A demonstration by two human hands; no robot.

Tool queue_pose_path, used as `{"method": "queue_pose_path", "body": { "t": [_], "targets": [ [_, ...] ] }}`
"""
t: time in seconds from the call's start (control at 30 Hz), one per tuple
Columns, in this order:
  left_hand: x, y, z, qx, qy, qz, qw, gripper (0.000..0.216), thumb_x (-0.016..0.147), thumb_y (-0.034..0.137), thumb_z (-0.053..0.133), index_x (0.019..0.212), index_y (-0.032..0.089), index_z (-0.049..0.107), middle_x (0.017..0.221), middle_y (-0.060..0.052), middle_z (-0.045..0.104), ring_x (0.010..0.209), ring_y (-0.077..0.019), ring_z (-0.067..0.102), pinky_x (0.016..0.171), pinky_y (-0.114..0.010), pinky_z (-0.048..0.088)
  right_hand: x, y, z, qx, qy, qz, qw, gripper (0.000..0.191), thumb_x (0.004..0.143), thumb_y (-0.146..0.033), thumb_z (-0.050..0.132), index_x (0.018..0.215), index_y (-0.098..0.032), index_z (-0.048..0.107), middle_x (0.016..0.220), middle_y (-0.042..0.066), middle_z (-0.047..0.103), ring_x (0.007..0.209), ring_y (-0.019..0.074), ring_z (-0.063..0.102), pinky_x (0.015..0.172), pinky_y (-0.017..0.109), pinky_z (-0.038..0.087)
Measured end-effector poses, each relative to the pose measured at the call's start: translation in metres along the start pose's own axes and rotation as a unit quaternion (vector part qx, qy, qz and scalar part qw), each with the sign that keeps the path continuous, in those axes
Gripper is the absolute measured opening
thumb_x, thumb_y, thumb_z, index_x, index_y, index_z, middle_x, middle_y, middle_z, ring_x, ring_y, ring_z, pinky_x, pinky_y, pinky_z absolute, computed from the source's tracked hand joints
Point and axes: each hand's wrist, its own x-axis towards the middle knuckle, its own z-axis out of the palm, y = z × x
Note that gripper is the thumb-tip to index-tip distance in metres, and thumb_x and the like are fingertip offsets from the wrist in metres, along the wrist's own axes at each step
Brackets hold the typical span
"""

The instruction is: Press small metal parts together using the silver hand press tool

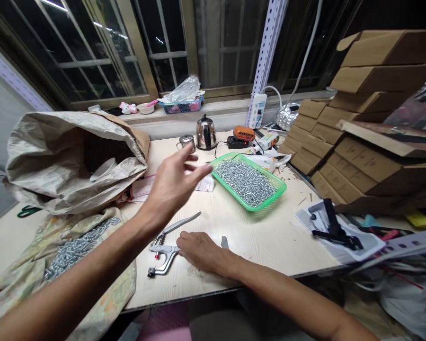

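Observation:
My left hand (172, 177) is raised over the table with its fingers apart and nothing visible in them. My right hand (200, 251) rests low on the table, its fingers closed around one handle of a pair of snap pliers (168, 258). These metal pliers have a C-shaped jaw, a spring and a small red tip; the other handle slants up and away. A grey handle end shows just beyond my right hand. Behind the hands stands a green plastic basket (282, 189) full of small silvery metal pieces (246, 180).
More metal pieces (81, 246) lie on a patterned cloth (119, 284) at left, below a large open sack (74, 123). A kettle (206, 132), metal cup (187, 141) and orange battery (244, 133) stand behind. Cardboard boxes (362, 161) and a black tool (332, 227) are at right.

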Motion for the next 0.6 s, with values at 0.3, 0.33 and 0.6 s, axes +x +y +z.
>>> {"method": "queue_pose_path", "body": {
  "t": [0.3,0.33,0.6],
  "targets": [
    [-0.037,-0.099,-0.072,0.253,0.018,-0.052,0.966,0.026,0.087,0.028,0.059,0.104,0.015,0.074,0.097,-0.007,0.072,0.085,-0.0189,0.064,0.083,-0.029,0.048,-0.001,-0.001,0.003,0.027,-0.007,-0.014,1.0,0.017,0.095,-0.01,0.039,0.087,-0.019,0.051,0.09,0.004,0.057,0.078,0.017,0.053,0.067,0.029,0.039],
    [-0.05,-0.123,-0.091,0.307,0.033,-0.084,0.948,0.025,0.088,0.026,0.056,0.099,0.015,0.076,0.095,-0.007,0.073,0.085,-0.019,0.064,0.082,-0.028,0.047,-0.002,-0.001,0.004,0.023,-0.006,-0.018,1.0,0.018,0.096,-0.01,0.038,0.086,-0.02,0.05,0.089,0.003,0.056,0.076,0.017,0.052,0.065,0.029,0.038],
    [-0.148,-0.233,-0.152,0.442,-0.076,-0.211,0.869,0.025,0.091,0.02,0.05,0.09,0.014,0.074,0.093,-0.01,0.07,0.095,-0.0206,0.06,0.086,-0.029,0.043,-0.005,0.008,0.021,0.033,0.026,-0.037,0.998,0.019,0.099,-0.026,0.037,0.084,-0.023,0.049,0.085,0.002,0.053,0.071,0.0168,0.055,0.058,0.029,0.038]
  ]
}}
